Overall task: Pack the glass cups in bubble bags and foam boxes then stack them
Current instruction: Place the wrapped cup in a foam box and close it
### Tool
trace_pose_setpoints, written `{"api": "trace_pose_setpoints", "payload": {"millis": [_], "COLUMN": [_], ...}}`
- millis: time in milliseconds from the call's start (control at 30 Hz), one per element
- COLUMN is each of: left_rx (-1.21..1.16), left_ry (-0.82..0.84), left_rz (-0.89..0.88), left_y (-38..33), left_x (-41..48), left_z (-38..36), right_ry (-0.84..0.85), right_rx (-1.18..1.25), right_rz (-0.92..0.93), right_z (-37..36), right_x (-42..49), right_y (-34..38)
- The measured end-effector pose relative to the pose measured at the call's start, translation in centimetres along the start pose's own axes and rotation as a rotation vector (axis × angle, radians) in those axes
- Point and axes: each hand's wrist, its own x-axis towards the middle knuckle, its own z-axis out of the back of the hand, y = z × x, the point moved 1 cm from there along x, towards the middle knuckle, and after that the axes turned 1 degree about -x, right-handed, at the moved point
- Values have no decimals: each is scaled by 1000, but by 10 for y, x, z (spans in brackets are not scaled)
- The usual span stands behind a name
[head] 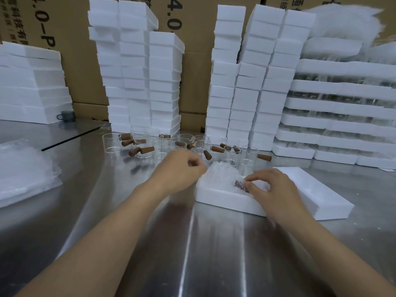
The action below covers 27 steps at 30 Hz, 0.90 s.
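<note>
Seemingly to seat a bubble bag (222,174) in a foam box (216,199), the right hand (272,189) pinches its 3 o'clock end while the curled left hand (180,168), grip unclear, steadies 9 o'clock.

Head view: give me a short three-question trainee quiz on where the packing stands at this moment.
1. True or false: the bubble-wrapped glass cup already sits in the open white foam box on the steel table.
2. What do the fingertips of the right hand pinch? A) a bare glass cup B) the bubble-wrapped glass cup C) a cardboard carton
3. Fill in: the flat white foam slab lies on the box's ___ side, as the person sees it.
Key: 1 true; 2 B; 3 right.
</note>
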Motion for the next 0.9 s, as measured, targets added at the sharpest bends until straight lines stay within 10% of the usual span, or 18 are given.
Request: {"api": "trace_pose_setpoints", "payload": {"millis": [533,900], "left_rx": [-399,-402], "left_ry": [1,-16], "left_rz": [236,241], "left_y": [19,16], "left_x": [7,1], "left_z": [-33,-40], "right_ry": [-167,100], "right_rx": [-186,-453], "right_rz": [-72,-394], "right_z": [40,50], "right_x": [10,15], "right_y": [-31,-68]}}
